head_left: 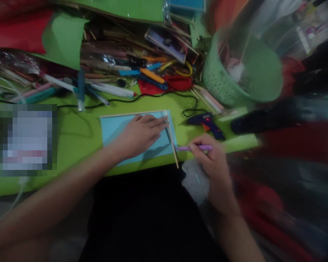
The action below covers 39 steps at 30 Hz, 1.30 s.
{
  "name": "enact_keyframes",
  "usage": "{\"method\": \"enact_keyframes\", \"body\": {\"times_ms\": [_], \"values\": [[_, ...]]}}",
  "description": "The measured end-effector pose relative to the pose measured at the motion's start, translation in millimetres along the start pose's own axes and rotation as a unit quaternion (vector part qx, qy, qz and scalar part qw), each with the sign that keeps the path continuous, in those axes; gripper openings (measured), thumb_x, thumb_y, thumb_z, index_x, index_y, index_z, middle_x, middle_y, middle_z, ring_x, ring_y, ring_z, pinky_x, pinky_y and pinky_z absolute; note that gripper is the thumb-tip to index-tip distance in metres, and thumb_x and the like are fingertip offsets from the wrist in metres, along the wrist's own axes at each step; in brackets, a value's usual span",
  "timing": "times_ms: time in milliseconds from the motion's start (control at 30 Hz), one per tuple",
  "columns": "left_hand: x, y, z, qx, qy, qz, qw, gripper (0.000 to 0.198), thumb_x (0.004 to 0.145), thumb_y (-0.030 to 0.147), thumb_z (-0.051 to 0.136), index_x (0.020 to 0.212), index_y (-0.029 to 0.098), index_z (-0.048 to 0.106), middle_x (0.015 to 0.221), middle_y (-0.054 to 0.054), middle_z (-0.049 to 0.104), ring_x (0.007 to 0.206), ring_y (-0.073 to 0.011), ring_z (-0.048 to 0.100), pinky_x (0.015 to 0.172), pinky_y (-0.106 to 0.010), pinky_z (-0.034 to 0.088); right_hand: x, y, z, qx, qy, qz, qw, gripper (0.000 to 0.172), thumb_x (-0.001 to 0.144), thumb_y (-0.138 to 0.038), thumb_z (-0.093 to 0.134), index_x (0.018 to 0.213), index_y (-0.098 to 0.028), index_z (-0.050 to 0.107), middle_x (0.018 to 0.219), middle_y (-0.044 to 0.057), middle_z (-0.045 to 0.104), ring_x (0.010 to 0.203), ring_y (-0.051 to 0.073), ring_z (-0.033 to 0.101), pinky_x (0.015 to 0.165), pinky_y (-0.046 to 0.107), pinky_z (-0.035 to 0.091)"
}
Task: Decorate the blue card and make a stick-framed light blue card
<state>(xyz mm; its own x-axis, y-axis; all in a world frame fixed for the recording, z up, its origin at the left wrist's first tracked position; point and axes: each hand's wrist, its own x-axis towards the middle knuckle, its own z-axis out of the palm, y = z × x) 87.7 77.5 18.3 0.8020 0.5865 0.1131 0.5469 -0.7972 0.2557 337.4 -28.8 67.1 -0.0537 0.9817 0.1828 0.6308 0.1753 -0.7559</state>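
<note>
A light blue sheet [113,133] lies on the green tabletop, with a thin wooden stick [131,113] along its far edge. A second wooden stick [173,140] runs down the sheet's right side and sticks out past its near edge. My left hand [144,131] lies flat on the sheet, fingers stretched out, fingertips on the upper end of the second stick. My right hand [209,153] is closed around a purple pen [204,147], whose tip points left and is at the second stick near the sheet's lower right corner.
A dark blue glue gun [204,122] with a red light lies right of the sheet, beside a black cable [153,94]. Pens, an orange-handled cutter [152,75] and wooden scraps crowd the back. A green basket [242,72] stands at the back right. A blurred-out device [27,140] is at left.
</note>
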Motion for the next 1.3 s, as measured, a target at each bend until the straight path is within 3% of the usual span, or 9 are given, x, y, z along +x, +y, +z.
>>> {"method": "enact_keyframes", "body": {"times_ms": [67,133,267,400,533,800,933,1133,1300], "values": [[1,-2,-1.0,-0.018,0.020,0.000,1.000,0.047,0.108,0.028,0.043,0.152,0.021,0.057,0.167,-0.007,0.048,0.134,-0.0319,0.059,0.108,-0.049,0.046,2,-3,-1,0.030,0.037,0.007,0.999,0.014,0.098,-0.029,0.067,0.085,-0.023,0.069,0.078,-0.002,0.065,0.071,0.016,0.059,0.068,0.031,0.045],[2,-3,-1.9,-0.049,0.047,-0.013,0.998,0.045,0.107,0.029,0.044,0.150,0.024,0.059,0.162,-0.008,0.055,0.133,-0.0305,0.060,0.108,-0.048,0.046,5,-5,1,0.076,0.073,0.015,0.994,0.014,0.097,-0.033,0.068,0.087,-0.023,0.071,0.079,-0.002,0.067,0.070,0.015,0.061,0.065,0.029,0.046],[2,-3,-4.5,-0.146,0.055,-0.074,0.985,0.041,0.108,0.031,0.044,0.143,0.028,0.063,0.117,-0.008,0.078,0.106,-0.0256,0.070,0.091,-0.039,0.052,15,-9,12,0.164,0.114,0.025,0.980,0.016,0.095,-0.039,0.073,0.091,-0.024,0.074,0.080,-0.001,0.069,0.070,0.015,0.064,0.064,0.029,0.049],[-2,-3,-8.5,-0.238,0.046,-0.118,0.963,0.031,0.105,0.035,0.049,0.128,0.024,0.066,0.105,-0.006,0.076,0.088,-0.0226,0.069,0.078,-0.033,0.050,29,-14,27,0.243,0.123,0.005,0.962,0.017,0.095,-0.040,0.073,0.092,-0.024,0.075,0.082,0.000,0.070,0.071,0.015,0.066,0.065,0.029,0.051],[-6,-3,-11.1,-0.272,0.075,-0.097,0.954,0.016,0.102,0.030,0.052,0.108,0.022,0.064,0.094,-0.005,0.073,0.081,-0.0202,0.066,0.072,-0.030,0.047,39,-18,39,0.274,0.121,-0.003,0.954,0.012,0.095,-0.036,0.074,0.092,-0.025,0.076,0.082,-0.001,0.070,0.072,0.014,0.066,0.067,0.029,0.051],[-7,1,-10.8,-0.222,0.091,-0.068,0.969,0.016,0.103,0.029,0.049,0.104,0.021,0.063,0.086,-0.004,0.066,0.076,-0.0205,0.060,0.065,-0.029,0.040,47,-21,47,0.242,0.091,-0.014,0.966,0.011,0.095,-0.034,0.073,0.091,-0.024,0.076,0.080,-0.001,0.070,0.072,0.014,0.066,0.067,0.028,0.053],[-8,1,-8.2,-0.234,0.094,-0.070,0.965,0.016,0.101,0.026,0.050,0.110,0.022,0.063,0.090,-0.005,0.069,0.081,-0.0218,0.064,0.069,-0.030,0.043,49,-23,52,0.223,0.079,-0.001,0.972,0.014,0.095,-0.036,0.072,0.090,-0.023,0.075,0.080,-0.001,0.070,0.072,0.015,0.067,0.067,0.028,0.053],[-10,3,-7.0,-0.254,0.137,-0.092,0.953,0.028,0.094,0.016,0.055,0.121,0.024,0.056,0.090,-0.003,0.073,0.077,-0.0211,0.068,0.068,-0.030,0.046,47,-25,72,0.270,0.128,0.013,0.954,0.017,0.097,-0.038,0.069,0.089,-0.023,0.070,0.078,-0.001,0.069,0.066,0.014,0.068,0.063,0.028,0.052],[-10,7,-3.9,-0.195,0.184,-0.072,0.961,0.027,0.098,0.017,0.051,0.124,0.021,0.055,0.099,-0.008,0.077,0.087,-0.0235,0.073,0.074,-0.033,0.053,42,-26,85,0.293,0.180,0.030,0.939,0.021,0.097,-0.040,0.069,0.086,-0.022,0.065,0.070,-0.003,0.064,0.058,0.013,0.063,0.056,0.025,0.047]]}}
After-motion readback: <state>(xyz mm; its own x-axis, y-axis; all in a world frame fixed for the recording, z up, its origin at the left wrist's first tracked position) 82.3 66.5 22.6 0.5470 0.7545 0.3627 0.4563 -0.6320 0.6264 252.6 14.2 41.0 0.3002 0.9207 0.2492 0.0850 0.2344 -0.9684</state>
